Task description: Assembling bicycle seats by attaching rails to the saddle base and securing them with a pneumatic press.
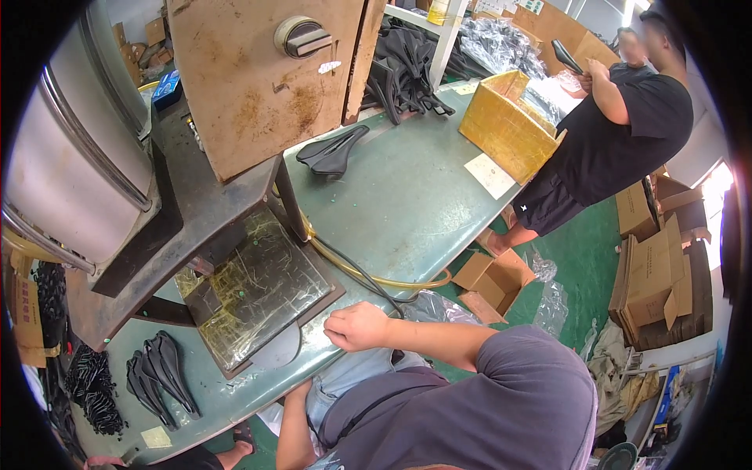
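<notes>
My right hand [356, 326] is closed in a fist over the table's near edge, beside the front corner of the press's base plate [262, 290]. Whether anything is inside the fist is hidden. My left forearm [294, 427] comes up from the lower edge, and the left hand [301, 392] is low by my lap at the table edge, its fingers out of sight. Metal legs hold up the press's heavy frame [227, 205] above the scuffed plate. Two black bicycle saddles [163, 376] lie left of the plate; another black saddle [333, 153] lies on the green tabletop [392, 204] beyond.
Small black parts [94, 388] are heaped at the left. A yellow hose [392, 280] and cable curve along the table. More saddles [399, 70] are piled at the back, near a yellow box [505, 129]. A co-worker [627, 133] stands far right. Cardboard boxes [492, 282] are on the floor.
</notes>
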The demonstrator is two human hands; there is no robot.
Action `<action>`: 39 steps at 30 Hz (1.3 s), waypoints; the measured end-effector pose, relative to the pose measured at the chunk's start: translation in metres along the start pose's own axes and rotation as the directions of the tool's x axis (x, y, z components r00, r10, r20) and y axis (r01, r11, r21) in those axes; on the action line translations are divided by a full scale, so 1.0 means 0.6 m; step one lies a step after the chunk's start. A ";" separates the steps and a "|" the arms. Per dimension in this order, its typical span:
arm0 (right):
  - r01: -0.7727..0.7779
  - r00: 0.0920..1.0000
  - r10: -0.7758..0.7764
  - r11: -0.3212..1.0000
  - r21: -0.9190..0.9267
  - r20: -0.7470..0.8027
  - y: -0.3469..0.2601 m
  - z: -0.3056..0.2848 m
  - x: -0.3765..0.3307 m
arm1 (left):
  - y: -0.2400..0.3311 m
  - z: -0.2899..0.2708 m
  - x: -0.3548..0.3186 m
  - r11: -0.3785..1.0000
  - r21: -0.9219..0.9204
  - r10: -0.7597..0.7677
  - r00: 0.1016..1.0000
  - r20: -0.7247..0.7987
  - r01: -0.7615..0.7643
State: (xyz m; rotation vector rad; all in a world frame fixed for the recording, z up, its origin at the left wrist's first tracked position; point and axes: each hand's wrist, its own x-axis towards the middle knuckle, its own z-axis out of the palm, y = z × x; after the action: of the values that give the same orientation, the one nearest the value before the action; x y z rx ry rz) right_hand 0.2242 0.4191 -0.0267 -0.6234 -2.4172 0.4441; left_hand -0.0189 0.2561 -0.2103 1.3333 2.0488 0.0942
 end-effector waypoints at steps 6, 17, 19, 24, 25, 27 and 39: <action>0.004 1.000 -0.004 1.000 0.001 -0.002 -0.002 0.000 0.002 | -0.003 0.000 -0.003 1.000 -0.019 0.008 1.000 -0.003 -0.008; -0.002 1.000 0.002 1.000 -0.012 0.008 -0.001 0.001 -0.001 | 0.011 -0.014 -0.011 0.999 0.017 0.045 0.999 -0.029 -0.045; -0.007 1.000 0.007 1.000 0.001 0.012 -0.001 0.002 -0.001 | 0.008 -0.012 -0.011 0.999 0.007 0.046 0.998 -0.040 -0.046; 0.002 1.000 -0.002 1.000 0.006 0.010 -0.002 0.002 0.002 | -0.009 0.004 -0.001 0.999 0.007 0.037 0.997 -0.066 -0.037; 0.000 1.000 0.000 1.000 0.003 0.014 -0.003 0.002 0.002 | -0.012 0.006 -0.002 0.999 0.006 0.035 0.997 -0.067 -0.034; 0.000 1.000 0.000 1.000 0.009 0.011 -0.002 0.000 0.003 | -0.009 0.005 -0.003 0.999 0.000 0.041 0.996 -0.082 -0.041; -0.007 1.000 0.007 1.000 0.010 0.002 -0.003 -0.002 0.002 | 0.008 -0.008 -0.010 0.999 -0.020 0.042 0.995 -0.095 -0.044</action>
State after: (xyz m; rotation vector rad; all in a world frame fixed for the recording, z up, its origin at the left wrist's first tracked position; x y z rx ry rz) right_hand 0.2233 0.4184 -0.0244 -0.6274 -2.4139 0.4591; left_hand -0.0165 0.2545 -0.2018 1.3837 2.0918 0.2020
